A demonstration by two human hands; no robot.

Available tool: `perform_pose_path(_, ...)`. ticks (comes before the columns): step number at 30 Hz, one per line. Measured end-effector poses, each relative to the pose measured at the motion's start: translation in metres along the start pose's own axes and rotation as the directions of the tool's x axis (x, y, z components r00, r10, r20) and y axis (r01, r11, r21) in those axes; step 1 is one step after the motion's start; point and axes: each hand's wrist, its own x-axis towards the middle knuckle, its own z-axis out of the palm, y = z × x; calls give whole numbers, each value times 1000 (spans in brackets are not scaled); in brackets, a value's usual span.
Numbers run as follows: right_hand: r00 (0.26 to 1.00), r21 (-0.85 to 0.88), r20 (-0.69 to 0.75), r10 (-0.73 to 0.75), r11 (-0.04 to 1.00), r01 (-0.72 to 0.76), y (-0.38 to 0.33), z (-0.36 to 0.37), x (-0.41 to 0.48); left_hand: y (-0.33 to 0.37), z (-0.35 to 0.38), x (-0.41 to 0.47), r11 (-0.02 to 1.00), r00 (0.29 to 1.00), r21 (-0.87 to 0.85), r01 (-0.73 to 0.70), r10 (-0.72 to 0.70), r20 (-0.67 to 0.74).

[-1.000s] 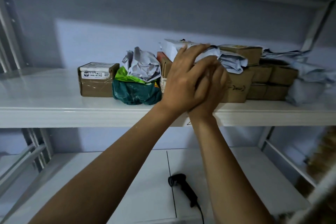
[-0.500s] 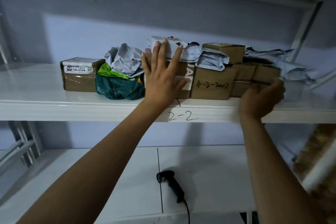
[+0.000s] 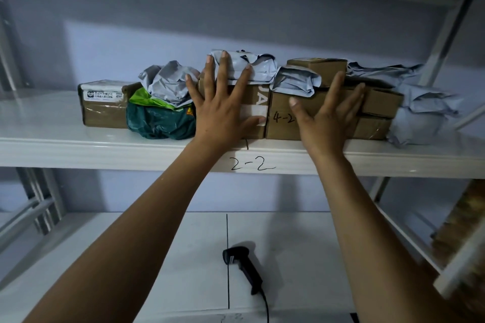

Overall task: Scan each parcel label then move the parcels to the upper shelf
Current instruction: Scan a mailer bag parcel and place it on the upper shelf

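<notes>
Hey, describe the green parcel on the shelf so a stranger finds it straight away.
Find the white shelf marked 2-2 on its front edge, holding a row of parcels. Second from the left, between a labelled brown box and the left hand, lies the green parcel. It is the only dark green plastic bag; its neighbours are brown cardboard or grey.

Bluish wall (image 3: 131, 8), dimly lit — grey metal uprights (image 3: 443, 44) either side.
</notes>
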Motion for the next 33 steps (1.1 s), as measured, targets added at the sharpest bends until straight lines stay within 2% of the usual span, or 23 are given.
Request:
perform_pose_path(9, 1000, -92, 11, -28, 995, 29, -6, 12, -4, -1, -3, 0, 999, 998, -39, 22, -20, 53)
perform_pose_path(17, 997, -86, 34, -63, 994, 65, -6, 12, -3, -2, -6, 0, 997, 998, -78, 25, -20, 63)
perform_pose_path(22, 994, -151, 48, -96, 983, 102, -1, 9, 0, 0, -7, 1, 997, 996, -61, 41, -36, 79)
perform_pose_path(33, 992, -179, 80, -99, 977, 112, -2, 9, -2, 0, -6, -1, 999, 996, -34, 36, -33, 85)
